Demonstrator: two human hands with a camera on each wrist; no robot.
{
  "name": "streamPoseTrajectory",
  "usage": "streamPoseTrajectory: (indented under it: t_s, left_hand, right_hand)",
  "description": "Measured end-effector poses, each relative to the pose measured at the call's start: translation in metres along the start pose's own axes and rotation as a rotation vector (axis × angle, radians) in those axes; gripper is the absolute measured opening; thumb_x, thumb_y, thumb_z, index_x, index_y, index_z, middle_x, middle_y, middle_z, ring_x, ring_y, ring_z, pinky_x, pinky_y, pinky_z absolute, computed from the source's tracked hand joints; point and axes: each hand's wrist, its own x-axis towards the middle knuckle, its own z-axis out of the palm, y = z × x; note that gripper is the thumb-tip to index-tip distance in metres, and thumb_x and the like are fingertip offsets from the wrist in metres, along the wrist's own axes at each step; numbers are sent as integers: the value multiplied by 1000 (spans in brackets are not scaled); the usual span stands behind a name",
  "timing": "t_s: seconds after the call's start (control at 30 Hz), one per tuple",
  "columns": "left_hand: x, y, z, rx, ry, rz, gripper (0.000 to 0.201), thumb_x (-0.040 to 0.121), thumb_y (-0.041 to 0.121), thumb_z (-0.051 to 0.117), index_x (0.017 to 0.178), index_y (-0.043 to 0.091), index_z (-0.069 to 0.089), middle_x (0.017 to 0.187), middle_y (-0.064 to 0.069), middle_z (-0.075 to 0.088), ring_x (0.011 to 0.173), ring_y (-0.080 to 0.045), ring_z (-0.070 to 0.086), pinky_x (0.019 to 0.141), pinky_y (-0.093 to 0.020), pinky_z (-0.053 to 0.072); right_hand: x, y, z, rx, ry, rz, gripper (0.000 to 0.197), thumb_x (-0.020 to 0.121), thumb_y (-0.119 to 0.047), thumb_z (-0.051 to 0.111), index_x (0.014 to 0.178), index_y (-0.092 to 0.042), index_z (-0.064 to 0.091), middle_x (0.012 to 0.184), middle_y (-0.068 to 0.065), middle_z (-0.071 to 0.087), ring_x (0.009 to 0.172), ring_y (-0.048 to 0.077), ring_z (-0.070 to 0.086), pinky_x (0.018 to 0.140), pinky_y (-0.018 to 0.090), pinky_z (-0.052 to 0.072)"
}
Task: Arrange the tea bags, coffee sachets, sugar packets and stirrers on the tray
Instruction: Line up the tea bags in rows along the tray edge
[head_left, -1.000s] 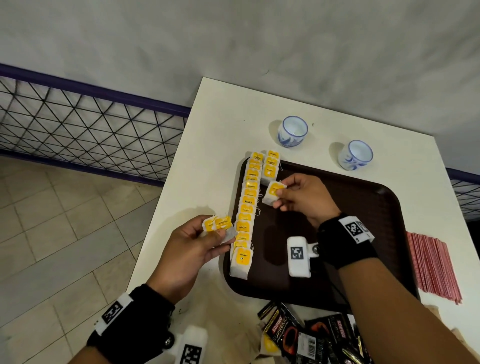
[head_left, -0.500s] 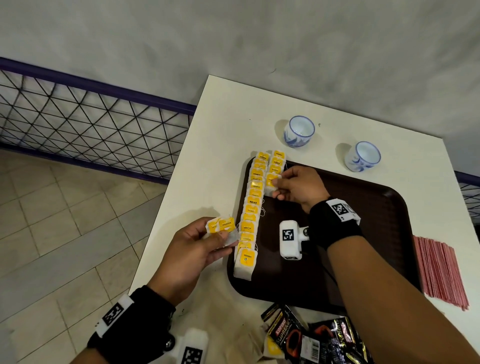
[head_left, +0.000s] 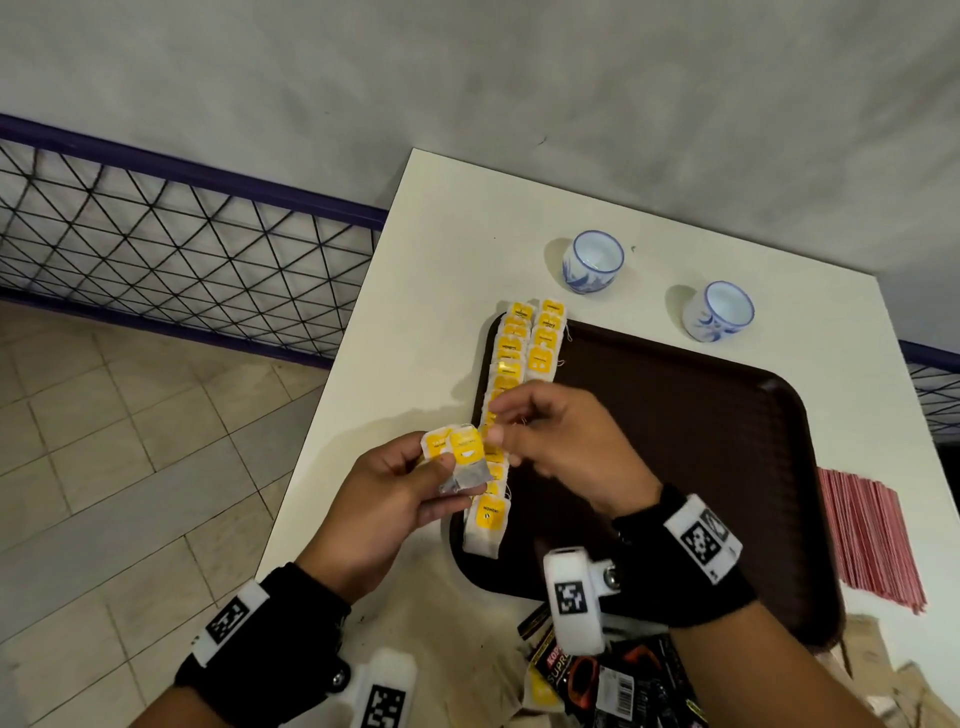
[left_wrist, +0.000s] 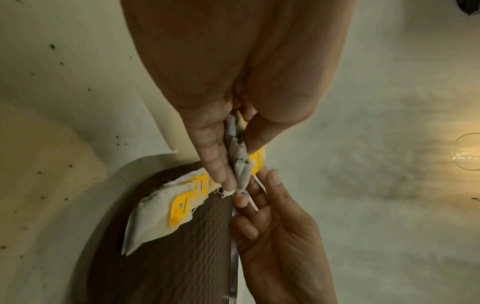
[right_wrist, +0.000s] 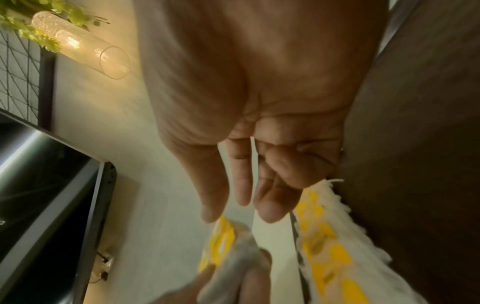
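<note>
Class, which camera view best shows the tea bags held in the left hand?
Head view: the held tea bags show yellow tags and the left hand gripping them. Left wrist shows them edge-on; right wrist blurs them.

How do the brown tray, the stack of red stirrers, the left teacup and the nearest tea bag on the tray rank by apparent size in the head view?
1. Brown tray, clearly the largest.
2. Stack of red stirrers.
3. Nearest tea bag and left teacup: these look about alike, and the tea bag lies nearer the camera, so I would not rank them.
</note>
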Motion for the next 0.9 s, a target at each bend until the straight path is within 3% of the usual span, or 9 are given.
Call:
streamPoseTrajectory:
  t_s: [0.13, 0.27, 0.4, 0.6, 0.77, 0.9]
  left_hand:
    - [0, -3, 5, 51, -25, 14, 25, 102, 5, 52, 122, 4, 67, 113, -17, 75, 103, -34, 74, 90, -39, 61]
    - [-1, -5, 8, 83, -35, 4, 23, 101, 6, 55, 120, 5, 68, 112, -16, 76, 101, -34, 75, 89, -39, 62]
    - [-2, -4, 8, 107, -34, 1, 21, 101, 7, 56, 117, 7, 69, 109, -14, 77, 100, -33, 75, 91, -44, 61]
    - [-1, -9, 6, 148, -6, 33, 20, 99, 6, 59, 115, 7, 72, 110, -13, 76, 102, -30, 74, 90, -46, 60]
    - [-1, -6, 5, 142, 10, 26, 19, 100, 6, 58, 114, 7, 71, 108, -14, 77, 98, -33, 75, 91, -47, 60]
    - [0, -6, 2, 117, 20, 10, 20, 100, 7, 58, 116, 4, 69, 108, -16, 77, 99, -34, 75, 92, -48, 59]
  right_hand:
    - [-8, 14, 8, -17, -64, -37, 21, 83, -5, 79, 103, -8, 72, 99, 18, 69, 66, 13, 62, 63, 26, 53]
    - [-14, 15, 10, 12, -26, -35, 15, 83, 1, 77, 95, -2, 69, 94, 25, 66, 62, 16, 60, 60, 28, 53]
    - [-19, 16, 8, -15, -11, -38, 12, 84, -3, 77, 92, -2, 67, 89, 21, 67, 62, 23, 61, 65, 43, 55]
    - [-23, 15, 7, 9, -53, -50, 23, 85, 6, 72, 103, -8, 69, 86, 15, 62, 57, 21, 61, 61, 31, 54]
    - [-25, 13, 1, 9, 5, -59, 8, 87, 2, 71, 93, -1, 68, 88, 17, 70, 58, 22, 63, 61, 32, 55]
    - [-32, 10, -8, 31, 27, -66, 11, 85, 1, 74, 89, 2, 64, 73, 8, 70, 57, 21, 64, 62, 29, 56]
